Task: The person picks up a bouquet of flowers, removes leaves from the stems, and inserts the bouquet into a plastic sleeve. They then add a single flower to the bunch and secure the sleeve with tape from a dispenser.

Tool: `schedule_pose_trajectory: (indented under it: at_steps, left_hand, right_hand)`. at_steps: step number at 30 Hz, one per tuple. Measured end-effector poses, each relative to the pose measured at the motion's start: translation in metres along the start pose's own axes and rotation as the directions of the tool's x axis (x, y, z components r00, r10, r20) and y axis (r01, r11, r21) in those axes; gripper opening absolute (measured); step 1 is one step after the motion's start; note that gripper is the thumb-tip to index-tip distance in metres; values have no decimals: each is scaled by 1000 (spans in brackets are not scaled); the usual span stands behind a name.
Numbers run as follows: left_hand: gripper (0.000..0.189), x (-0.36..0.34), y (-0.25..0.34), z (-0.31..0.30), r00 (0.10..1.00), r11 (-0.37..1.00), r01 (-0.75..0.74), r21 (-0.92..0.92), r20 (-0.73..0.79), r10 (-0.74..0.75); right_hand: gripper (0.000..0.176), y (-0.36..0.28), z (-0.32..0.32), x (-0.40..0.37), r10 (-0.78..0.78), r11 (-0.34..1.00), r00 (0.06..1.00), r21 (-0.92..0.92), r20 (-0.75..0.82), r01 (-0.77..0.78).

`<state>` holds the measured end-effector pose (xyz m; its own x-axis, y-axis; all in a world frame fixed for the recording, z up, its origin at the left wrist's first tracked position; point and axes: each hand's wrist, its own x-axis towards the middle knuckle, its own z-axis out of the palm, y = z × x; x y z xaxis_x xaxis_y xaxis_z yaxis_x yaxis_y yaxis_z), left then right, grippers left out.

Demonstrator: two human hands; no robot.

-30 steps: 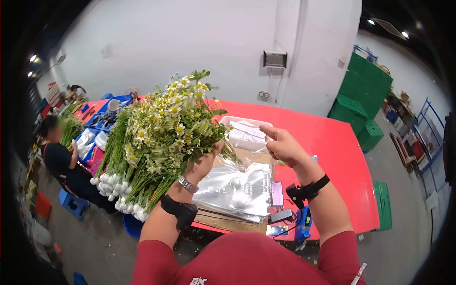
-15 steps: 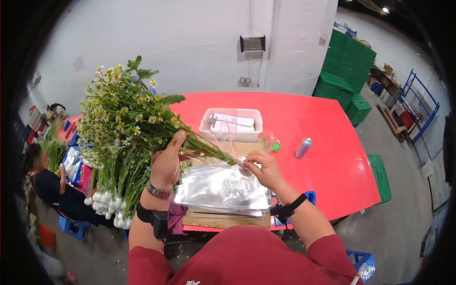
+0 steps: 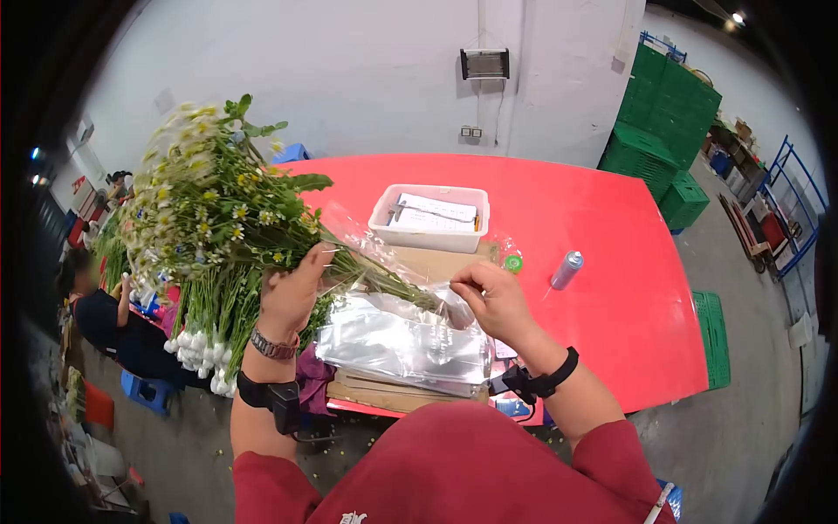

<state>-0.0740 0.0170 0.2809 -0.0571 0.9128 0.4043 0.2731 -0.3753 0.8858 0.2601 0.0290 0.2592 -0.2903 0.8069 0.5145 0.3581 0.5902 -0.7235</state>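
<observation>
My left hand is closed round the stems of a large bunch of chamomile flowers, whose white and yellow heads point to the upper left. A clear plastic sleeve surrounds the stems, which run down to the right. At their lower end my right hand is closed, thumb and fingertips pinched at the sleeve's edge; the exact grip is hard to see. Under both hands lies a stack of clear plastic sleeves on cardboard.
On the red table stand a white bin with papers, a spray can and a green-capped bottle. More bunches with white-wrapped ends hang at the left. A seated person is beyond them. Green crates are stacked right.
The flower bunch has shifted slightly left and down, its heads blurred by motion. My right hand has moved right, away from the stem ends, and the clear sleeve shows more plainly round the stems.
</observation>
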Motion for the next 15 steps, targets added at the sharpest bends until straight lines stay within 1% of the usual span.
schedule_pose_trajectory:
  at_steps: [1, 2, 3, 4, 5, 6, 7, 8, 10, 11, 12, 13, 14, 15]
  left_hand:
    - [20, -1, 35, 13, 987, 964, 147, -224, -34, -158]
    - [19, -2, 55, 22, 950, 858, 265, -439, -33, -311]
    - [19, -1, 56, 25, 951, 862, 256, -438, -44, -305]
    - [19, -1, 57, 27, 974, 913, 185, -364, -58, -220]
    - [19, -2, 59, 29, 989, 952, 110, -286, -65, -134]
    - [19, -2, 66, 31, 973, 977, 211, -7, -95, -211]
    - [21, 0, 65, 39, 996, 998, 52, 45, -73, -48]
    - [24, 1, 64, 47, 993, 990, -107, 94, -41, 111]
    - [31, -3, 69, 57, 995, 968, -51, 244, 92, 29]
    - [31, -2, 73, 65, 983, 943, -162, 291, 128, 129]
    - [31, 1, 76, 73, 959, 903, -273, 332, 169, 228]
    - [30, 3, 81, 79, 948, 872, -311, 379, 191, 255]
    - [34, 6, 79, 82, 934, 887, -328, 326, 253, 252]
    - [37, 6, 73, 85, 949, 915, -250, 317, 266, 167]
  right_hand:
    - [8, 6, -2, 1, -5, 1000, 1000, 3, 6, 5]
    - [12, 14, -6, 2, 39, 999, 997, 1, 71, -39]
    - [19, 21, -9, 5, 81, 997, 988, -5, 135, -81]
    - [19, 24, -13, 5, 65, 998, 988, -2, 139, -66]
    - [30, 26, -17, 2, 74, 996, 989, 43, 131, -80]
    - [41, 23, -20, 4, 84, 991, 989, 89, 125, -95]
    - [55, 19, -26, 8, 103, 968, 985, 213, 135, -130]
    - [55, 13, -30, 13, 93, 969, 986, 215, 140, -122]
    - [52, -16, -41, 23, 80, 961, 996, 263, 33, -85]
    - [45, -28, -46, 27, 105, 950, 993, 290, 46, -114]
    - [45, -38, -51, 34, 103, 950, 994, 291, 40, -111]
    - [40, -46, -55, 39, 29, 979, 998, 202, 56, -39]
    - [35, -49, -58, 44, -42, 993, 996, 111, 79, 33]
    - [35, -45, -58, 47, -39, 994, 996, 109, 75, 31]
